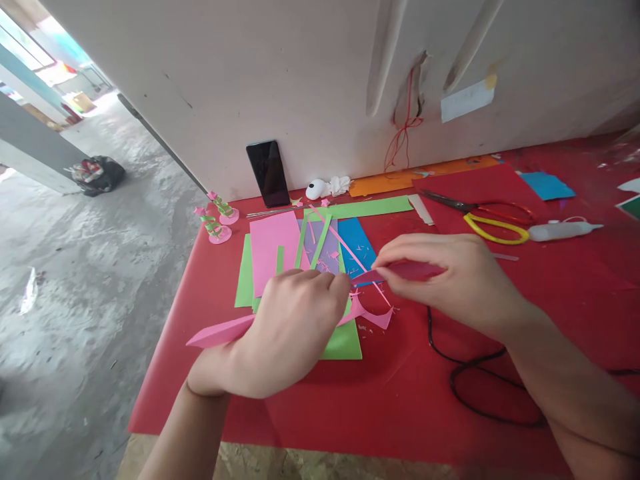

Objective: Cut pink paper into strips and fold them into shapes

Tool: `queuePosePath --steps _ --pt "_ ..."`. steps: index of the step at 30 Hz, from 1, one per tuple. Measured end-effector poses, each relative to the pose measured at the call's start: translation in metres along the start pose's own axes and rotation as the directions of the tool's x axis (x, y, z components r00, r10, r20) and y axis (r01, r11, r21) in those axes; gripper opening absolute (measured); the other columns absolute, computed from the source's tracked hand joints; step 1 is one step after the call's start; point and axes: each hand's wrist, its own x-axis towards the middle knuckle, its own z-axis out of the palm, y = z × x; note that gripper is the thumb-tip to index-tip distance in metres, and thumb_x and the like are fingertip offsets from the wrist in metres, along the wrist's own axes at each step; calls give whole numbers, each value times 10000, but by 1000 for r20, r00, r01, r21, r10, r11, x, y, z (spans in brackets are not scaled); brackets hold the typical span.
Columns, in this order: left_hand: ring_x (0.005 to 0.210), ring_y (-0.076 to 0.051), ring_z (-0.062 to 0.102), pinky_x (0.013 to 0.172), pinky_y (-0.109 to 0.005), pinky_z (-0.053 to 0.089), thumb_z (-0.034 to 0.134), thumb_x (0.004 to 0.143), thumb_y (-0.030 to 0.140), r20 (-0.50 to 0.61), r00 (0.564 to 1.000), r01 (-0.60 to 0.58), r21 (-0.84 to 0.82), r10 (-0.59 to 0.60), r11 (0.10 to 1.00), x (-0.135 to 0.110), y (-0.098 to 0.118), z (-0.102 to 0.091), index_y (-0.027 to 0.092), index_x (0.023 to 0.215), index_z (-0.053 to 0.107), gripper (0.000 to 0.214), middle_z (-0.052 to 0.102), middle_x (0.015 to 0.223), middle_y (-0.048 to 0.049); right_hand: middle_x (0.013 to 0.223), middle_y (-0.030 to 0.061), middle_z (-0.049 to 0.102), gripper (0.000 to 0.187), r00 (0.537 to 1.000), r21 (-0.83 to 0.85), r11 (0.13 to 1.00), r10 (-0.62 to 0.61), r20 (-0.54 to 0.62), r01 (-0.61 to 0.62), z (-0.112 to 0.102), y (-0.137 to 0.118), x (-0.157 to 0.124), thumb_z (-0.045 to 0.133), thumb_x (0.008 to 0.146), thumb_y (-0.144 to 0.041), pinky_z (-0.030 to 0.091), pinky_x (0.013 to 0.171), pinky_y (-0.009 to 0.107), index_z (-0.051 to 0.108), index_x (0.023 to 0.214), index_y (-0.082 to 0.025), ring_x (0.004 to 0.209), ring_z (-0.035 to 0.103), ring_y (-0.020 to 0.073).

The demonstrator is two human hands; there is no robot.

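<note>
My left hand is closed, its back to the camera, around a pink foam sheet piece that sticks out to the left over the wrist. My right hand pinches pink foam between thumb and fingers, close to the left fingertips. Whether both hold one long strip or two pieces is hidden by the hands. Below them lie a pink offcut with curved cutouts and a green sheet. Behind the left hand are a pink sheet, thin green strips and a blue sheet.
Scissors with red and yellow handles and a glue bottle lie at the right. A black cable curls below my right forearm. A phone leans on the white wall. Two small pink-green ornaments stand near the table's left edge.
</note>
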Motion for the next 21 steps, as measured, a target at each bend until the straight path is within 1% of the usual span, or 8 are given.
queuePosePath --steps 3,6,10,13,16,18,21 --pt "402 -118 419 418 -258 241 471 783 -13 6 1000 -27 -32 27 999 3 2 4 170 646 534 237 494 472 44 702 -12 733 164 999 68 997 -44 28 42 6 -4 -1 580 791 -103 546 588 244 640 691 -218 619 677 137" --pt "396 -118 411 420 -261 237 449 746 -37 4 999 -44 -51 44 998 5 3 8 172 639 527 248 493 465 45 695 -16 735 194 996 91 992 -87 19 85 9 -7 -2 569 791 -65 551 587 235 637 705 -225 613 676 133" --pt "406 -115 402 420 -265 235 450 808 0 -38 999 -24 -59 22 998 4 4 9 169 648 558 257 498 470 45 702 -16 738 202 998 81 995 -60 -4 61 8 -10 -3 583 781 -48 549 591 224 641 700 -224 619 679 131" --pt "407 -113 386 414 -268 239 453 832 15 -61 998 -23 -83 18 996 3 4 8 164 656 595 272 497 467 45 672 -8 728 186 999 42 998 -49 -24 50 6 -10 -4 593 770 -57 536 567 222 647 677 -209 587 669 130" --pt "407 -106 374 419 -266 241 473 847 38 -70 998 -9 -97 3 995 2 1 5 159 636 602 276 491 457 44 645 -7 715 179 998 -13 1000 -23 -57 22 3 -7 -4 599 779 -96 529 543 239 640 643 -205 560 653 135" --pt "410 -98 377 424 -255 244 498 855 64 -100 995 15 -108 -26 994 2 -3 3 158 631 605 266 495 455 42 638 -16 711 187 997 -30 999 10 -82 -13 -1 -4 -3 602 780 -115 533 545 257 633 624 -213 555 647 141" --pt "408 -89 374 424 -240 242 525 850 80 -136 989 42 -120 -59 992 0 -9 1 163 688 645 218 484 444 47 642 -28 713 190 995 -24 998 52 -90 -54 -7 0 -2 607 772 -126 547 561 284 633 615 -230 568 658 156"
